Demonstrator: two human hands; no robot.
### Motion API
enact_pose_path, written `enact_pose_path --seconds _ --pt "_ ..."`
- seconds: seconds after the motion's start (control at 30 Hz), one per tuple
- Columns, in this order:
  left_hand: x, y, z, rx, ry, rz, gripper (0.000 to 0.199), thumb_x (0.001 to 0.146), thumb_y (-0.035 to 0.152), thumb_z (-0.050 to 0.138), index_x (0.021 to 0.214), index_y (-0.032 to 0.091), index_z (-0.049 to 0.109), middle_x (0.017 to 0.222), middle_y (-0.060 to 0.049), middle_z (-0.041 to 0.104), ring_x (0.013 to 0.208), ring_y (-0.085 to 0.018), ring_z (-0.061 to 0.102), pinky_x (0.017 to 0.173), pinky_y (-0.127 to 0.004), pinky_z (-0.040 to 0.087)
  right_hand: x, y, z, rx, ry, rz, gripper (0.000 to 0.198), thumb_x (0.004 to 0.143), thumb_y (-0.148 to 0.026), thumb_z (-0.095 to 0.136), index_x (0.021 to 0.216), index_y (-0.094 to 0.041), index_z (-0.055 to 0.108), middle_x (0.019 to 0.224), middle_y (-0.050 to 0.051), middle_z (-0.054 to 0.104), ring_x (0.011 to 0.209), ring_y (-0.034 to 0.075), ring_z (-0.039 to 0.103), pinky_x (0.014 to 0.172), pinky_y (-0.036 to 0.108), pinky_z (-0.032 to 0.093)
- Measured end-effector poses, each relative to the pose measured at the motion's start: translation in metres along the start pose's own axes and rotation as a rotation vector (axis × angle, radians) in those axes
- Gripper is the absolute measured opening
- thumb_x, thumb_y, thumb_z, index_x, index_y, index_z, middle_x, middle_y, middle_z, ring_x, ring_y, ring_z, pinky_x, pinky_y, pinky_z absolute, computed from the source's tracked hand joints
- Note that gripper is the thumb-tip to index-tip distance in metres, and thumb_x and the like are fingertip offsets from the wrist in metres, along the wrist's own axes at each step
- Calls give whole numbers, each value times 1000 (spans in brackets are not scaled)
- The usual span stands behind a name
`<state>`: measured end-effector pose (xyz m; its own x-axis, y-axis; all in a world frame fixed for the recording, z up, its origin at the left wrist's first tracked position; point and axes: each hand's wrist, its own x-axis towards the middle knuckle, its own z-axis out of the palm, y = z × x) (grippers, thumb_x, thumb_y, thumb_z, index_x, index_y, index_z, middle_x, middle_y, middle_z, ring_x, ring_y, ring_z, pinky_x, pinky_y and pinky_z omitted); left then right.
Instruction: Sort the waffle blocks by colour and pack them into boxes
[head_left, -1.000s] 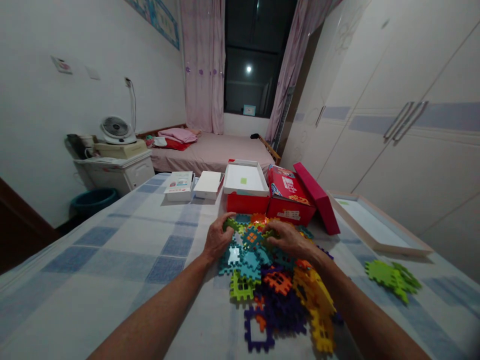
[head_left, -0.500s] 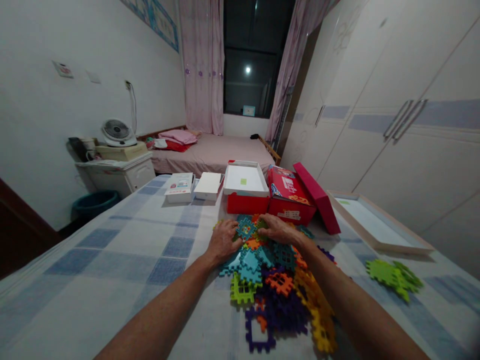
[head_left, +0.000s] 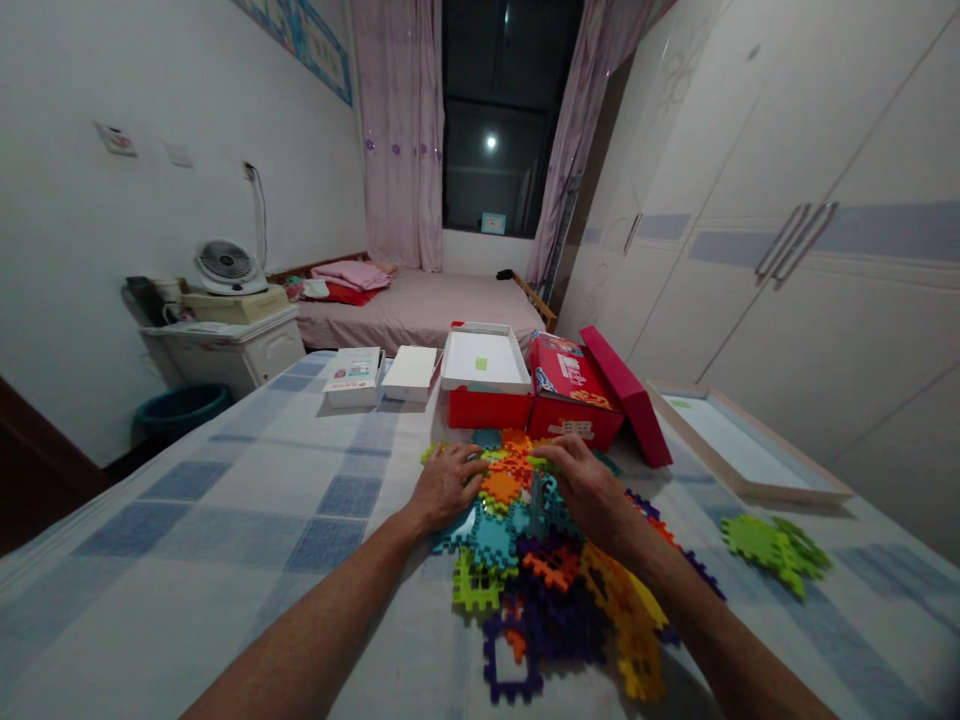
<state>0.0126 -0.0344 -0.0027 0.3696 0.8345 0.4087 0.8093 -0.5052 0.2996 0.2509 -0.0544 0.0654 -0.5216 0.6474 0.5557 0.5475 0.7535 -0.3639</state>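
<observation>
Interlocking plastic tiles with toothed edges lie in a heap on the checked cloth, in orange, teal, lime, purple and yellow. At the heap's left side, my left hand point(head_left: 448, 485) rests with its fingers spread loosely over the tiles. My right hand point(head_left: 589, 490) is over the far right of the heap, thumb and fingers drawn together at a lime tile point(head_left: 538, 461); its grip is partly hidden. Between the hands lie orange tiles point(head_left: 504, 486). Nearer me are teal tiles point(head_left: 495, 540), a lime window-frame tile point(head_left: 476, 582), purple tiles point(head_left: 566, 620) and yellow tiles point(head_left: 637, 640).
Behind the heap stand a red box with a white tray lid point(head_left: 486, 360), a printed red box point(head_left: 574, 385) and a leaning red lid point(head_left: 628, 398). Two small white boxes point(head_left: 354, 378) are at left. A shallow tray point(head_left: 750, 445) and green tiles point(head_left: 772, 548) lie right.
The teal window tile that was between my hands has gone from there, and orange tiles show instead. My right hand has shifted slightly right and nearer me; the left has barely moved.
</observation>
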Motion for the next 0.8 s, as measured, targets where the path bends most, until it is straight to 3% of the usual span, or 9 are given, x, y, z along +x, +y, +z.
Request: enact_pose_path --seconds 0.1,0.27,0.43,0.6,0.8 --pt "1 3 -3 65 -13 4 27 89 25 50 109 24 68 114 -8 65 107 -26 56 94 -47 39 -8 -6 -10 50 102 86 19 92 -18 44 104 -21 59 100 7 58 95 18 57 85 32 46" --pt "2 6 -6 89 4 35 20 87 22 50 96 20 67 104 -7 65 99 -24 57 92 -42 41 -25 0 -36 115 204 466 27 88 -31 47 111 -21 58 102 6 65 92 19 62 82 32 48" --pt "1 2 -5 96 33 60 16 86 21 47 89 19 63 103 -9 65 99 -25 58 92 -43 41 -66 41 -73 -4 287 670 38 80 -35 48 111 -18 60 104 8 68 90 20 64 80 33 49" --pt "0 -6 1 32 28 73 11 84 24 48 85 19 57 110 -11 64 103 -27 58 92 -45 41 -121 93 -119 -302 272 867 39 72 -30 48 104 -17 66 91 8 71 79 22 66 73 33 50" --pt "1 -5 1 -28 42 52 9 82 26 48 83 20 54 107 -10 63 99 -26 57 90 -43 43 -164 127 -143 -522 242 899 35 71 -26 46 97 -18 68 92 9 71 87 24 66 80 37 50"
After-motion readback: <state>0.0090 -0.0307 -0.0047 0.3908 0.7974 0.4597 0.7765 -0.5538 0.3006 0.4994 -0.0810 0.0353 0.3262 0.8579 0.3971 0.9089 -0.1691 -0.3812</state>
